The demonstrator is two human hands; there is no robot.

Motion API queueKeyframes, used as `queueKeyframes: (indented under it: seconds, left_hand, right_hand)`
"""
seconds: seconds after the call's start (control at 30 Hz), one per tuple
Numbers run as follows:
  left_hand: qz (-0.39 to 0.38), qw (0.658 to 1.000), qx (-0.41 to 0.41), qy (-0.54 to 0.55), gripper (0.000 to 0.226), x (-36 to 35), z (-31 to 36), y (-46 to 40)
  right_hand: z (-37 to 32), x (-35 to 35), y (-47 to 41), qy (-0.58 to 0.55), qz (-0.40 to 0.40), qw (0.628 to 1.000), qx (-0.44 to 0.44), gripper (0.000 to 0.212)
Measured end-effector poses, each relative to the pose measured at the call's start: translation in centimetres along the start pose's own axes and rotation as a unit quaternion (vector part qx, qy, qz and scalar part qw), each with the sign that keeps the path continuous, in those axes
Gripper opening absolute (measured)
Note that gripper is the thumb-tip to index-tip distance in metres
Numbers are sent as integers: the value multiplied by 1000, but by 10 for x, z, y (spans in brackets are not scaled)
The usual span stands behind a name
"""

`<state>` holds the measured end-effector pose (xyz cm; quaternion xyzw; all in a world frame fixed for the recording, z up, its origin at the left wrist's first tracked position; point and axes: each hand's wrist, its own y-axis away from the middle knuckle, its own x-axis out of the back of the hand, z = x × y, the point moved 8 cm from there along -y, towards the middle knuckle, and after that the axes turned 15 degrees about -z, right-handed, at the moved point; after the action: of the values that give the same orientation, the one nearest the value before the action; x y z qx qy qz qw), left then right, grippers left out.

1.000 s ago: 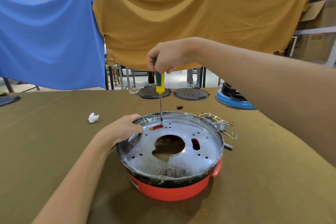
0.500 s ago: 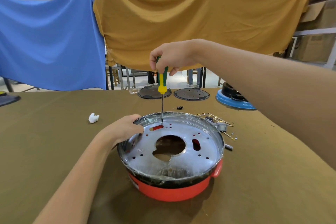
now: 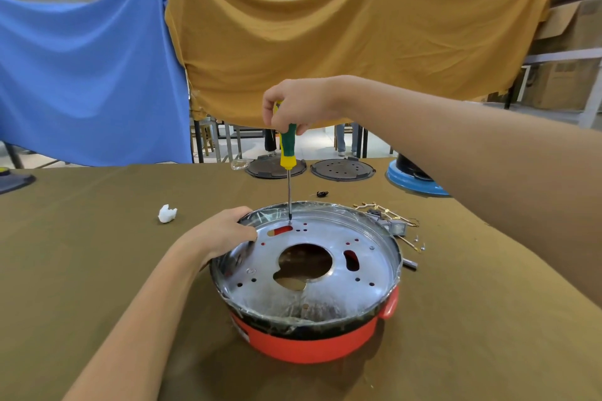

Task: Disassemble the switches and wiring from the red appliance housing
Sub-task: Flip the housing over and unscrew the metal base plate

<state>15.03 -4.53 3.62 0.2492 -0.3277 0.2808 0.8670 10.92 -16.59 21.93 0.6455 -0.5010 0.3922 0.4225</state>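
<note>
Fingers of my right hand (image 3: 301, 104) pinch the green-and-yellow screwdriver (image 3: 288, 153) upright, tip in the silver perforated metal plate (image 3: 365, 273) inside the round red appliance housing (image 3: 306, 347) on the olive table (image 3: 97, 254), my left hand (image 3: 221, 234) gripping its rim.

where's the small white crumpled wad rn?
Head view: the small white crumpled wad lies on the olive-brown table cloth, left of the red appliance housing and apart from it, beyond the left hand.
</note>
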Motion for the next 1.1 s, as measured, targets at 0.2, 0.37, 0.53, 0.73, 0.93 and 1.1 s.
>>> queueKeyframes:
  seconds: [0.2, 0.37, 0.53, 0.73, 0.93, 1.1]
  left_hand:
    - [1, 1000, -2, -11, 17, 0, 0, -2]
    - [2, 1000, -5, -21, 17, 0, -1, -4]
    - [2, 999, -27, -28, 31, 2, 0, -6]
    - [64, 979, -51, -187, 50, 15, 20, -7]
    - [60, 957, -121, -258, 26, 18, 58, -18]
    - [11, 952, -138, -274, 19, 1, 61, -35]
  right_hand:
    - [20, 6, 1, 138, 52, 982, -115, 48]
    - [20, 7, 0, 85, 32, 995, -39, 14]
    - [25, 5, 4, -57, 23, 998, 1, 15]
    - [31, 16, 2, 178, 73, 977, -95, 47]
    - [18, 8, 8, -23, 13, 1000, -1, 22]
    - [20, 4, 7, 108, 6, 991, -75, 34]
